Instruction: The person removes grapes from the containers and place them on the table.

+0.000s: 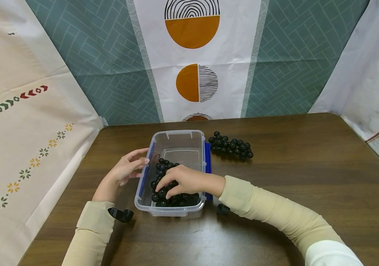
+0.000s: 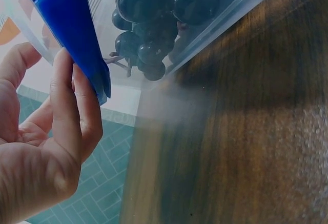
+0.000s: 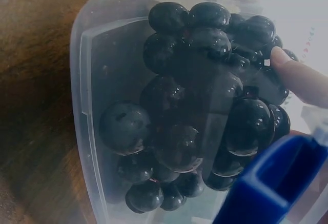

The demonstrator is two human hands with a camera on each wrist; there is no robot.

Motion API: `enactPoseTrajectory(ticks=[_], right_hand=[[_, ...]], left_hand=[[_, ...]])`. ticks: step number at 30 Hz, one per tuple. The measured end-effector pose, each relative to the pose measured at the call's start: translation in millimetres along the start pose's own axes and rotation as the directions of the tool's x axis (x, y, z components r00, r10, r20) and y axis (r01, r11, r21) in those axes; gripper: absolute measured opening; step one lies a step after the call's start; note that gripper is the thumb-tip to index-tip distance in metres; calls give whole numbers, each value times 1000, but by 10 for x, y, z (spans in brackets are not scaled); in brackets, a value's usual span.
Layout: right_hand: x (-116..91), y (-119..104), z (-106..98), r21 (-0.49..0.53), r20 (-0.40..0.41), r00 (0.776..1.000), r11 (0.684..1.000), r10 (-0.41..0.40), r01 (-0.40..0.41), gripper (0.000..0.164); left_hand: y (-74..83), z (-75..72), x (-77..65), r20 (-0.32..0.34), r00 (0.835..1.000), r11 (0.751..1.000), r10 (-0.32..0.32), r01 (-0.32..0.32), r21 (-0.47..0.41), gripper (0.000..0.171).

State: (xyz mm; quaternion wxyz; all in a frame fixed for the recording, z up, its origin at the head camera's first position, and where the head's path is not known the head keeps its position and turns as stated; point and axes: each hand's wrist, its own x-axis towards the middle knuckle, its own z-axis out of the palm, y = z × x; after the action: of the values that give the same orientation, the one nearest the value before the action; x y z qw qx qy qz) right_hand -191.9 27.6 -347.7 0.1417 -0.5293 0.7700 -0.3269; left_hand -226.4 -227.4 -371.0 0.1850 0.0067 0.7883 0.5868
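Note:
A clear plastic food container (image 1: 186,137) with blue side clips stands on the table. In it lies a bunch of black grapes (image 1: 162,168), heaped toward the near end; the container wall blurs it in the right wrist view. My left hand (image 1: 127,168) holds the container's left side, its thumb at the rim and fingers by the blue clip (image 2: 72,29). Reaching over the right wall, my right hand (image 1: 184,180) grips the grapes with curled fingers and thumb. One fingertip (image 3: 282,57) touches the grapes in the right wrist view.
Another bunch of black grapes (image 1: 230,146) lies on the wooden table (image 1: 292,166), just right of the container's far end. The right blue clip (image 1: 208,159) hangs down outside the wall. Patterned cloth (image 1: 109,55) hangs behind the table, with white cloth at both sides.

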Motion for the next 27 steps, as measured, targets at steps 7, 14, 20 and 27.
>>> enactPoseTrajectory(ticks=[7, 14, 20, 27], right_hand=[[-18, 2, -13, 9, -26, 1000, 1000, -11, 11, 31], [-30, 5, -15, 11, -61, 998, 1000, -16, 17, 31], [-42, 10, -9, 26, -106, 994, 999, -20, 23, 32], [-50, 11, -11, 56, -147, 989, 998, 16, -8, 32]], left_hand=[[-4, -1, 4, 1, 1000, 1000, -4, 4, -1, 60], [-9, -10, 7, 9, 1000, 1000, 0, 1, -11, 60], [-20, -18, 11, 12, 1000, 1000, -2, 3, -12, 60], [-18, -9, 12, 11, 1000, 1000, -4, 4, -21, 60]])
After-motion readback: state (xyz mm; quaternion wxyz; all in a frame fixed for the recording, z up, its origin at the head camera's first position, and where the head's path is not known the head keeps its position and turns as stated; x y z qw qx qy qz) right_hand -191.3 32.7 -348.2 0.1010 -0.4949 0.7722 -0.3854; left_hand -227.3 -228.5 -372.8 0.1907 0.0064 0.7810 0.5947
